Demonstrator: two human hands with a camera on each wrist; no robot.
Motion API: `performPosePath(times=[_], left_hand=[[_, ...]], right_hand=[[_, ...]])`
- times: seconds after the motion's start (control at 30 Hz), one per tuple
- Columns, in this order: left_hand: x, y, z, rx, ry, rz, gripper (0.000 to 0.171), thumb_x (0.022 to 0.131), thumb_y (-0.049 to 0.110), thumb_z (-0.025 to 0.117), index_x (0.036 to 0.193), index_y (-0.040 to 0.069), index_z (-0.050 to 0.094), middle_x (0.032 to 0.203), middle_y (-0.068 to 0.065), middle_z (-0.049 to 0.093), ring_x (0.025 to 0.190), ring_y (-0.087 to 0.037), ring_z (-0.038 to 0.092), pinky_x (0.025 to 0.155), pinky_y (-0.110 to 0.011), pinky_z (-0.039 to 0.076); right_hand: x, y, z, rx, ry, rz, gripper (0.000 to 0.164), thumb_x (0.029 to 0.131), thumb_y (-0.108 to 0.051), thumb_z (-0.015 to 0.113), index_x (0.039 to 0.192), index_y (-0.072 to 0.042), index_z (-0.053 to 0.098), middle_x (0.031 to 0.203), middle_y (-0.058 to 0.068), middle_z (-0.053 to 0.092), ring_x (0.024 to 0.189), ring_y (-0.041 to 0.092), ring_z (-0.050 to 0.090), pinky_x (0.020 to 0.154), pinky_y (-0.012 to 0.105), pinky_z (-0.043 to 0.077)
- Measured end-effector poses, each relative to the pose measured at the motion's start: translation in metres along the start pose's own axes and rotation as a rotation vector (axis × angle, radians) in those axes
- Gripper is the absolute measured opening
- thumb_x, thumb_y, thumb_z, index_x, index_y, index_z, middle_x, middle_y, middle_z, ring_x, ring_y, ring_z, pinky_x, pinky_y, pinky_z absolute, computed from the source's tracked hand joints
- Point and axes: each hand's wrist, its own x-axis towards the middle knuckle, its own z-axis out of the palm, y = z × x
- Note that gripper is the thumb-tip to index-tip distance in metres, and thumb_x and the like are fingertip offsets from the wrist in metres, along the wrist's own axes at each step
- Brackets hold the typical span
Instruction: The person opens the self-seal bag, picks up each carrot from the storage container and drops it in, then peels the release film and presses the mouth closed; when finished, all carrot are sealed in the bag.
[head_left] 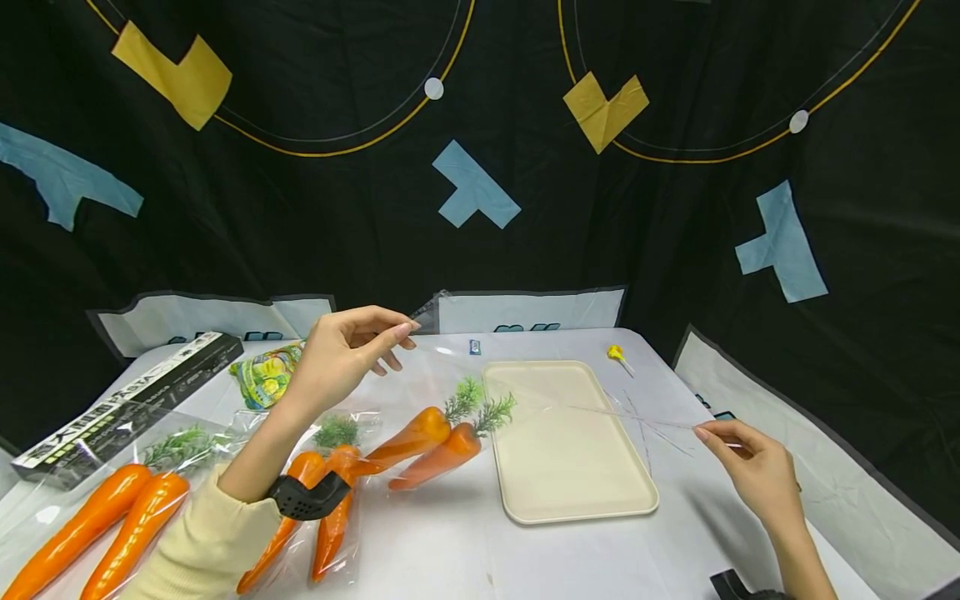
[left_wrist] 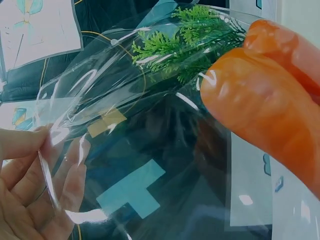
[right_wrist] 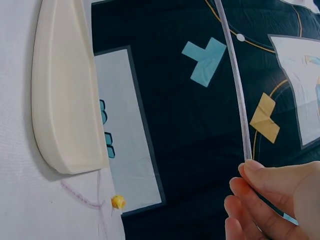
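My left hand [head_left: 348, 358] is raised over the table and pinches the edge of a clear plastic bag [left_wrist: 100, 95] between thumb and fingers. Inside hang two orange toy carrots [head_left: 408, 437] with green leafy tops [left_wrist: 195, 45], tilted in the air left of the tray. Off to the right, my right hand [head_left: 750, 467] pinches one end of a thin translucent strip [right_wrist: 235, 65] between thumb and forefinger. The strip stretches away from the fingertips, over a few similar thin strips [head_left: 647, 458] on the table.
A cream tray [head_left: 573, 492] lies mid-table. More bagged carrots [head_left: 112, 508] lie at the left, and another bagged pair [head_left: 330, 533] at front centre. Behind are a black box [head_left: 127, 408], a green-yellow packet [head_left: 268, 375], a small blue sachet [head_left: 475, 347] and a yellow piece on a stick [head_left: 617, 354].
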Motion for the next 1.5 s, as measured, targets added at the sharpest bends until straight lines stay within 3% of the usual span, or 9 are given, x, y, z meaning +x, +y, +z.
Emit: performPosePath(times=[0.13, 0.37, 0.5, 0.6, 0.73, 0.87, 1.17, 1.4, 1.5], left_hand=[[-0.001, 0.0, -0.001, 0.0, 0.004, 0.002, 0.018, 0.094, 0.018, 0.065, 0.107, 0.008, 0.071, 0.089, -0.007, 0.071, 0.067, -0.022, 0.067, 0.059, -0.03, 0.056], [-0.003, -0.001, 0.0, -0.006, 0.015, 0.004, 0.016, 0.094, 0.018, 0.065, 0.106, 0.009, 0.071, 0.089, -0.007, 0.071, 0.067, -0.021, 0.068, 0.059, -0.031, 0.056], [-0.003, -0.002, 0.001, -0.019, 0.026, -0.002, 0.016, 0.094, 0.017, 0.064, 0.106, 0.008, 0.071, 0.09, -0.01, 0.071, 0.067, -0.023, 0.068, 0.059, -0.031, 0.057], [-0.003, -0.003, 0.002, -0.023, 0.039, 0.004, 0.017, 0.095, 0.018, 0.063, 0.107, 0.008, 0.07, 0.09, -0.01, 0.072, 0.066, -0.021, 0.068, 0.059, -0.03, 0.057], [-0.003, -0.006, 0.0, -0.03, 0.11, 0.027, 0.017, 0.094, 0.017, 0.064, 0.106, 0.007, 0.071, 0.09, -0.009, 0.071, 0.065, -0.019, 0.068, 0.057, -0.03, 0.056], [-0.003, -0.009, -0.004, -0.028, 0.153, 0.042, 0.017, 0.094, 0.017, 0.064, 0.106, 0.007, 0.071, 0.089, -0.008, 0.071, 0.064, -0.017, 0.068, 0.055, -0.029, 0.056], [-0.005, -0.007, -0.004, -0.033, 0.101, 0.03, 0.017, 0.094, 0.019, 0.064, 0.104, 0.006, 0.07, 0.089, -0.008, 0.071, 0.067, -0.018, 0.067, 0.057, -0.031, 0.057], [-0.008, -0.006, -0.003, -0.061, 0.07, 0.045, 0.015, 0.094, 0.016, 0.065, 0.103, 0.006, 0.07, 0.088, -0.008, 0.072, 0.066, -0.018, 0.067, 0.057, -0.032, 0.057], [-0.008, -0.006, -0.002, -0.073, 0.05, 0.059, 0.013, 0.094, 0.015, 0.065, 0.102, 0.006, 0.07, 0.088, -0.007, 0.072, 0.065, -0.019, 0.067, 0.058, -0.032, 0.057]], right_hand=[[0.001, -0.002, -0.001, -0.013, 0.004, -0.016, 0.012, 0.089, -0.015, 0.071, 0.097, -0.007, 0.075, 0.088, -0.022, 0.068, 0.077, -0.008, 0.061, 0.064, 0.01, 0.046], [0.005, -0.008, -0.001, -0.071, 0.041, 0.005, 0.017, 0.089, -0.024, 0.071, 0.096, -0.009, 0.075, 0.084, -0.005, 0.073, 0.071, -0.01, 0.061, 0.061, 0.011, 0.045], [0.007, -0.007, 0.001, -0.072, 0.048, 0.026, 0.017, 0.09, -0.024, 0.071, 0.096, -0.009, 0.074, 0.081, -0.009, 0.071, 0.069, -0.008, 0.061, 0.058, 0.013, 0.046], [0.009, -0.007, 0.003, -0.067, 0.057, 0.034, 0.017, 0.09, -0.023, 0.07, 0.096, -0.008, 0.074, 0.08, -0.005, 0.072, 0.068, -0.006, 0.06, 0.057, 0.014, 0.046], [0.01, -0.006, 0.002, -0.069, 0.085, 0.038, 0.017, 0.09, -0.021, 0.07, 0.095, -0.005, 0.072, 0.078, 0.0, 0.071, 0.065, -0.006, 0.06, 0.056, 0.013, 0.046], [0.01, -0.003, -0.003, -0.057, 0.102, 0.052, 0.018, 0.091, -0.02, 0.069, 0.096, -0.003, 0.071, 0.073, -0.007, 0.069, 0.062, -0.006, 0.06, 0.056, 0.012, 0.047], [0.015, 0.001, -0.008, -0.06, 0.164, 0.088, 0.019, 0.089, -0.022, 0.071, 0.095, -0.004, 0.073, 0.07, -0.025, 0.062, 0.061, -0.011, 0.057, 0.056, 0.009, 0.045], [0.026, 0.008, -0.004, -0.093, 0.247, 0.009, 0.011, 0.084, -0.014, 0.074, 0.087, -0.004, 0.074, 0.068, -0.033, 0.055, 0.06, -0.018, 0.051, 0.053, 0.007, 0.041], [0.03, 0.012, -0.001, -0.112, 0.272, -0.018, 0.01, 0.083, -0.011, 0.074, 0.085, -0.002, 0.073, 0.067, -0.032, 0.055, 0.061, -0.019, 0.049, 0.054, 0.005, 0.04]])
